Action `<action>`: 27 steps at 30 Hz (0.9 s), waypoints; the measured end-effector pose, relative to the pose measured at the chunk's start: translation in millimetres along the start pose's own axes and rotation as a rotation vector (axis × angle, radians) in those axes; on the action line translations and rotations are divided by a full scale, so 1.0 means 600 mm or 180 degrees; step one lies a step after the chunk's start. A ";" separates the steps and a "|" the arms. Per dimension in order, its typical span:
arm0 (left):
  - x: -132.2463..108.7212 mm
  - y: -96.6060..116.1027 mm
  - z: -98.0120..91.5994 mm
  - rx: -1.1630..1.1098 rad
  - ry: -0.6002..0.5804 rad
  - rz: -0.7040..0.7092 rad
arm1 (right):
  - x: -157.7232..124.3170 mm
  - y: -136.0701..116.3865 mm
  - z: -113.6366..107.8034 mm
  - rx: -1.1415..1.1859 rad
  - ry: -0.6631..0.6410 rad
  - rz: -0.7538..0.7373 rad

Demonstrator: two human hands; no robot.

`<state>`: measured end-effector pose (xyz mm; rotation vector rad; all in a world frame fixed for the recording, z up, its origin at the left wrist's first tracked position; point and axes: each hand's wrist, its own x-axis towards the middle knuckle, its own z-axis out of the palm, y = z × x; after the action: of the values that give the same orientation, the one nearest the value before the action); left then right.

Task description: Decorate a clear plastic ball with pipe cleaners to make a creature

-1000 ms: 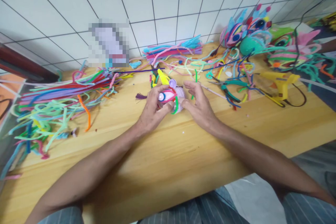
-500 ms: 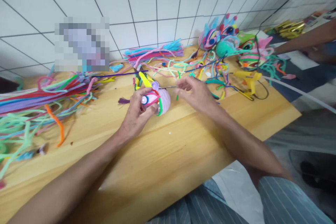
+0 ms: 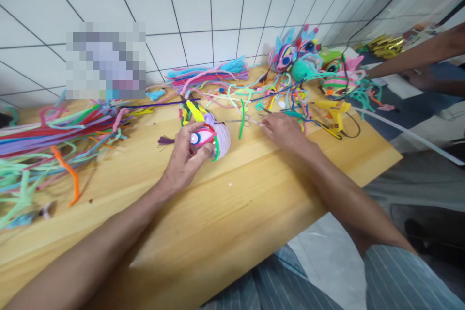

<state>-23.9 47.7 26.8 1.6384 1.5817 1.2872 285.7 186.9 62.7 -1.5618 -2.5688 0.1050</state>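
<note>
My left hand (image 3: 185, 155) is closed around a small craft head (image 3: 222, 139) wrapped in pale lilac pipe cleaner. It has a pink and white eye, a green edging strip, yellow horn-like pieces (image 3: 196, 110) and a dark purple tassel (image 3: 166, 140). Low over the table, my right hand (image 3: 285, 131) has its fingers bunched together among small pieces; whatever lies between the fingertips is hidden. Just left of those fingers lie scissors (image 3: 246, 121) and a short green pipe cleaner (image 3: 241, 118), both apart from the craft head.
Bundled pipe cleaners (image 3: 54, 131) spread across the left, with another bundle (image 3: 207, 75) along the tiled wall. Finished colourful heads (image 3: 285, 58) stand at the back right. A yellow glue gun (image 3: 336, 114) rests near the right edge. Another person's arm (image 3: 417, 51) reaches in at far right.
My right hand has moved right and down, away from the scissors, which now lie on the table. My left hand still holds the craft head. The view has shifted slightly.
</note>
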 end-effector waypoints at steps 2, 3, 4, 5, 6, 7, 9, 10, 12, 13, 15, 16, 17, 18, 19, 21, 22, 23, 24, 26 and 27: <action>0.000 0.000 -0.001 -0.0091 -0.0067 -0.0108 | 0.009 -0.014 0.003 -0.0054 0.0013 -0.0089; 0.000 0.000 -0.002 -0.0134 -0.0092 -0.0148 | 0.014 -0.019 0.004 -0.0041 0.0029 -0.0125; 0.000 0.001 -0.002 -0.0151 -0.0090 -0.0154 | 0.017 -0.021 0.005 -0.0014 0.0050 -0.0157; 0.001 0.002 -0.002 -0.0157 -0.0077 -0.0142 | 0.020 -0.022 0.005 0.0014 0.0064 -0.0174; 0.001 0.002 -0.002 -0.0156 -0.0063 -0.0124 | 0.022 -0.023 0.006 0.0036 0.0065 -0.0170; 0.001 0.002 -0.002 -0.0152 -0.0052 -0.0110 | 0.024 -0.023 0.006 0.0049 0.0047 -0.0151; 0.001 0.002 -0.001 -0.0132 -0.0045 -0.0091 | 0.028 -0.027 0.008 0.0037 -0.0018 -0.0128; 0.000 0.002 0.000 -0.0121 -0.0048 -0.0084 | 0.032 -0.030 0.009 0.0014 -0.0058 -0.0164; 0.000 0.001 0.000 -0.0102 -0.0039 -0.0074 | 0.044 -0.039 0.013 -0.0050 -0.0154 -0.0301; -0.001 0.001 0.001 -0.0095 -0.0030 -0.0071 | 0.051 -0.044 0.016 -0.0083 -0.0196 -0.0361; -0.001 0.001 0.001 -0.0081 -0.0025 -0.0067 | 0.069 -0.051 0.021 -0.0117 -0.0245 -0.0438; -0.001 0.002 0.001 -0.0075 -0.0025 -0.0063 | 0.077 -0.053 0.023 -0.0107 -0.0251 -0.0461; -0.001 0.003 0.001 -0.0070 -0.0026 -0.0051 | 0.086 -0.054 0.024 -0.0078 -0.0234 -0.0482; 0.000 0.003 0.001 -0.0066 -0.0029 -0.0036 | 0.093 -0.053 0.025 -0.0037 -0.0199 -0.0511; 0.000 0.004 0.001 -0.0062 -0.0037 -0.0020 | 0.099 -0.052 0.025 0.0003 -0.0156 -0.0537; 0.001 0.005 0.001 -0.0045 -0.0053 0.0006 | 0.107 -0.049 0.026 0.0049 -0.0115 -0.0581; 0.001 0.005 0.001 -0.0031 -0.0062 0.0015 | 0.109 -0.049 0.026 0.0042 -0.0131 -0.0604; 0.001 0.005 0.001 -0.0019 -0.0065 0.0023 | 0.111 -0.048 0.027 0.0017 -0.0177 -0.0630; 0.002 0.005 0.001 -0.0010 -0.0064 0.0031 | 0.113 -0.049 0.027 -0.0019 -0.0240 -0.0648; 0.002 0.005 0.002 0.0000 -0.0057 0.0050 | 0.119 -0.051 0.026 -0.0089 -0.0349 -0.0643; 0.002 0.005 0.002 0.0006 -0.0063 0.0060 | 0.123 -0.053 0.024 -0.0116 -0.0408 -0.0619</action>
<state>-21.6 48.4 29.5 1.6660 1.5597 1.2757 222.4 237.8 58.3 -1.3486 -2.8212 0.1432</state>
